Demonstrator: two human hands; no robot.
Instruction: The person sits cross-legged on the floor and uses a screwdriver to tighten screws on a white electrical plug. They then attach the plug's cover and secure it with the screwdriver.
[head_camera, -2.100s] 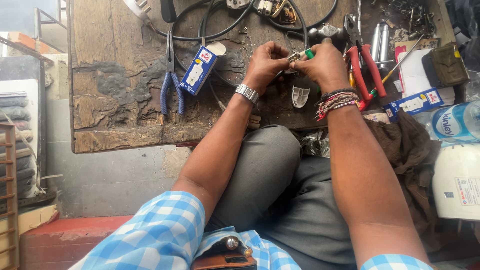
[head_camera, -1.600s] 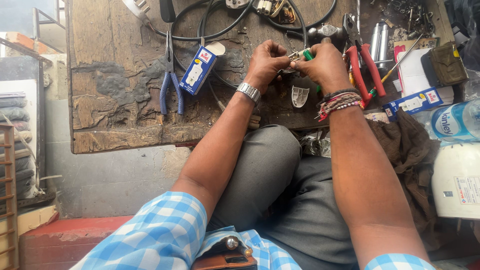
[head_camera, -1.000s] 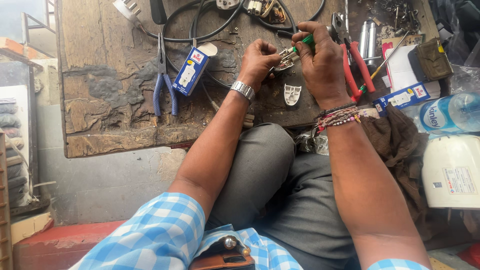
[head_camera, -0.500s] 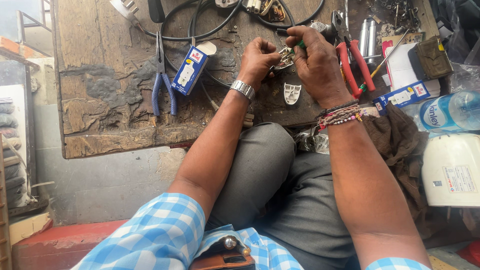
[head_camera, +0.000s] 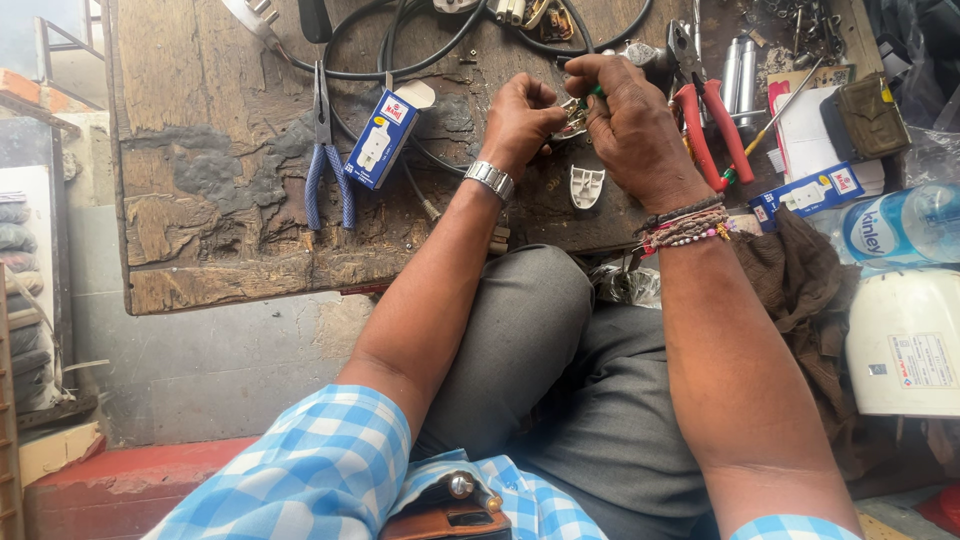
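My left hand (head_camera: 522, 118) pinches a small plug part (head_camera: 573, 118) over the worn wooden workbench (head_camera: 220, 230). My right hand (head_camera: 635, 125) is closed around a green-handled screwdriver (head_camera: 592, 95), with its tip at that part. A white plug cover (head_camera: 586, 186) lies on the bench just below both hands. Black cable (head_camera: 400, 60) loops across the bench behind them. The part itself is mostly hidden by my fingers.
Blue-handled pliers (head_camera: 325, 170) and a small blue and white box (head_camera: 384, 138) lie left of my hands. Red-handled pliers (head_camera: 708, 120), another blue box (head_camera: 810, 195), a plastic bottle (head_camera: 900, 225) and a white appliance (head_camera: 905, 340) sit at the right.
The view has shifted slightly, so the bench sits higher in frame. My right hand has turned over the part, and the screwdriver's green handle is now mostly covered by my fingers.
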